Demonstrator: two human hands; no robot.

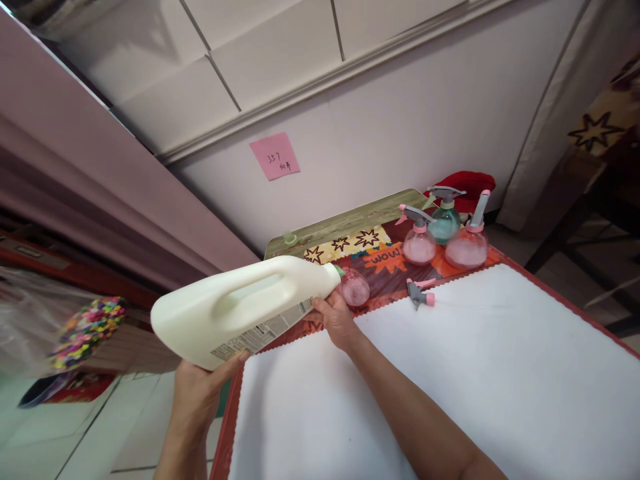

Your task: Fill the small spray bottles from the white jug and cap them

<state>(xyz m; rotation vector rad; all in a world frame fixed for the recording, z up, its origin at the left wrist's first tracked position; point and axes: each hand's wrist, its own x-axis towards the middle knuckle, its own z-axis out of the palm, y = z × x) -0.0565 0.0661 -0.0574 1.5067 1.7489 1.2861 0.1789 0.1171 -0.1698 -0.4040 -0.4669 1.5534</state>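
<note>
One left hand [197, 393] and, nearer the round transparent pink bottle [356, 290], right hand [341, 324] curl under a cream plastic jug [193, 320] pointing right.

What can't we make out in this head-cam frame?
All head view:
- White jug: fine label print, too small and blurred.
- Left hand: most fingers hidden by the jug.
- Right hand: fingertips' grip, partly hidden by the jug.
- Pink bottle by the spout: mouth hidden by the jug's neck.
- Red item: lower part hidden by spray bottles.
</note>
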